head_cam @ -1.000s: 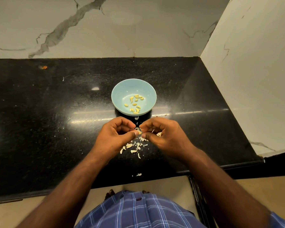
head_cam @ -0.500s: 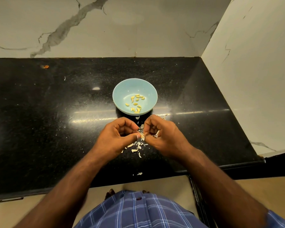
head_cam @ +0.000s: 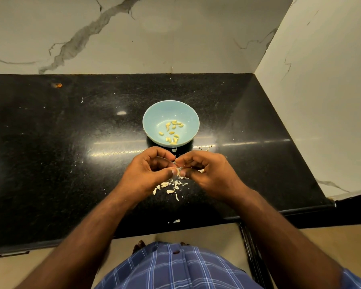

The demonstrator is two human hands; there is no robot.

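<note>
From the seed (head_cam: pixel 178 171) pinched between left hand (head_cam: pixel 148 174) and right hand (head_cam: pixel 211 174), the blue bowl (head_cam: pixel 152 115) stands close at 12 o'clock and husk scraps (head_cam: pixel 169 187) litter the black countertop (head_cam: pixel 61 153) at 6. Bare counter runs wide toward 9 and 10 o'clock; the marble side wall (head_cam: pixel 321 101) closes off 3, the back wall (head_cam: pixel 133 38) 12 beyond the bowl.

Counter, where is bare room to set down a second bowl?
Wide bare counter left of the blue bowl; a narrower strip right of it. Crowded in front: left hand and right hand pinch a seed over husk scraps.
</note>
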